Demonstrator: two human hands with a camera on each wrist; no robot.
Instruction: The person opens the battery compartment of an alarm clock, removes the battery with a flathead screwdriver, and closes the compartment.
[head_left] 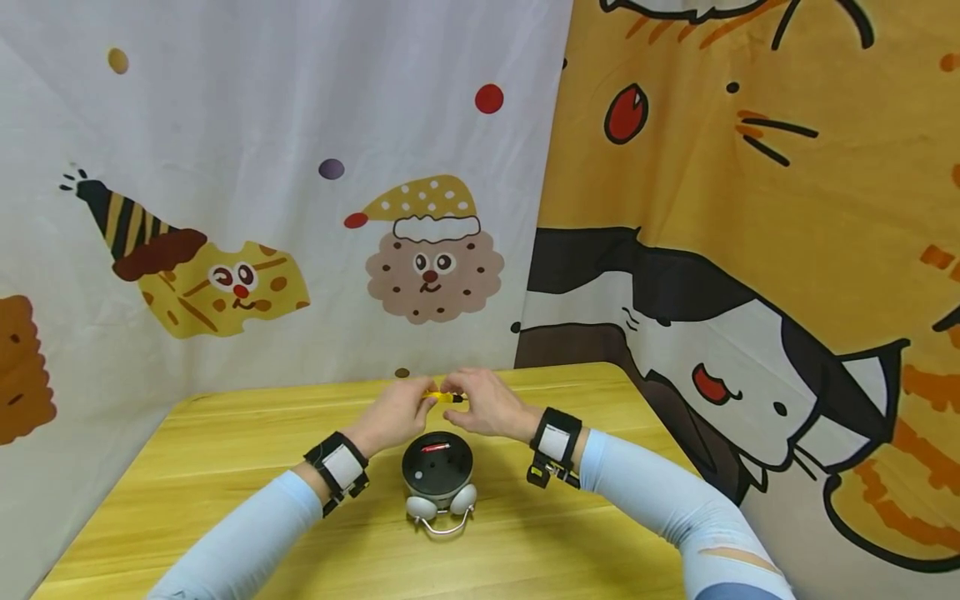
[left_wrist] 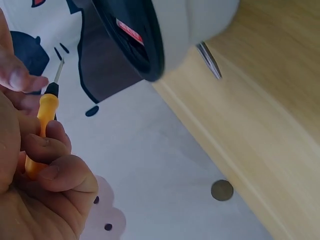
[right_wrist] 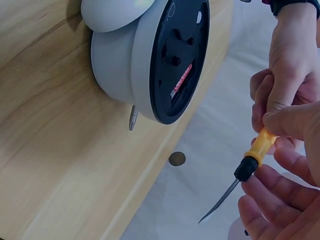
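My left hand [head_left: 397, 410] grips the yellow handle of a small screwdriver [left_wrist: 47, 107], fingers curled round it. The screwdriver has a black collar and a thin metal shaft, which looks bent near the tip in the right wrist view. Around the collar end, my right hand [head_left: 491, 403] holds its thumb and fingers loosely spread, with a gap beside the tool in the head view. Just below both hands, an alarm clock [head_left: 437, 463] lies with its black back up and its two white bells towards me. A red battery [right_wrist: 181, 80] shows in its back.
The clock lies on a yellow wood-grain table [head_left: 300, 467]. Behind the table's far edge hangs a white cloth [head_left: 247, 100] with cartoon prints. An orange cartoon cloth [head_left: 750, 183] hangs along the right side.
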